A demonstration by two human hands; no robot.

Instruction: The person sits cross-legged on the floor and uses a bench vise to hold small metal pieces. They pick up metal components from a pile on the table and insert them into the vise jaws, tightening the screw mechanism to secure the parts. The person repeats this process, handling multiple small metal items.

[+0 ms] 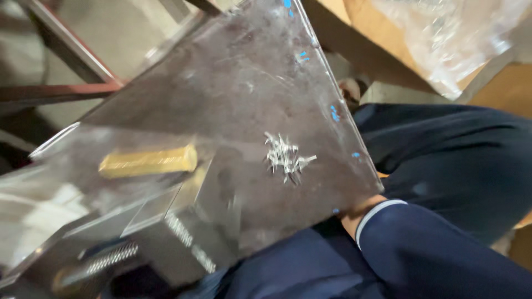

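Clear plastic sheet [244,94], scuffed and dusty, fills most of the view and tilts across the person's lap, with small blue marks along its right edge. On it, right of the middle, lies a small heap of thin silvery pins [285,156]. Left of them lies a yellow brass-coloured bar [148,161], blurred, and below it a clear block fixture [177,232] with a coiled spring [111,257] near the lower left corner.

Only the wrist of the right hand [357,213] shows, at the sheet's lower right corner, coming out of a dark blue sleeve with a white cuff; its fingers lie hidden under the sheet, so whether they grip it cannot be told. No left hand shows.

Dark blue trousers [454,160] lie to the right. Above them stands a brown cardboard box [382,44] with crumpled clear plastic wrap [449,39] in it. Reddish metal frame bars [61,88] cross the upper left.
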